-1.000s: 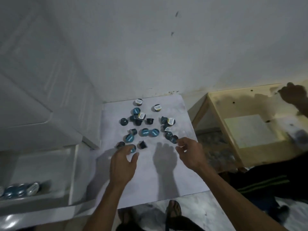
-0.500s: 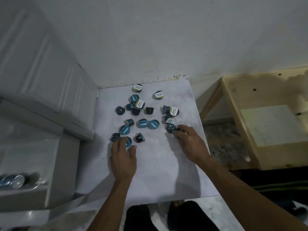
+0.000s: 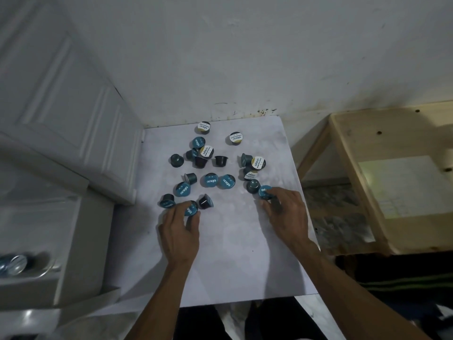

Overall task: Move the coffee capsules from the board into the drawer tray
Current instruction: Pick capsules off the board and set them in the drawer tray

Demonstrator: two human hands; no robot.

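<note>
Both hands now pinch blue-lidded capsules, lettering seemingly unreadable.

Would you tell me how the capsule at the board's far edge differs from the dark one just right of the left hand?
The far capsule shows a white and yellow printed lid; the dark capsule shows mostly its dark body. The far capsule lies clear of both hands; the dark capsule sits close beside the left hand. Both rest on the white board.

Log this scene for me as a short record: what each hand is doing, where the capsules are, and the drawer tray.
left hand: fingers closing on a teal-lidded capsule
right hand: gripping a teal-lidded capsule
board: many capsules scattered on its far half
drawer tray: at the left, holds a few capsules
</note>
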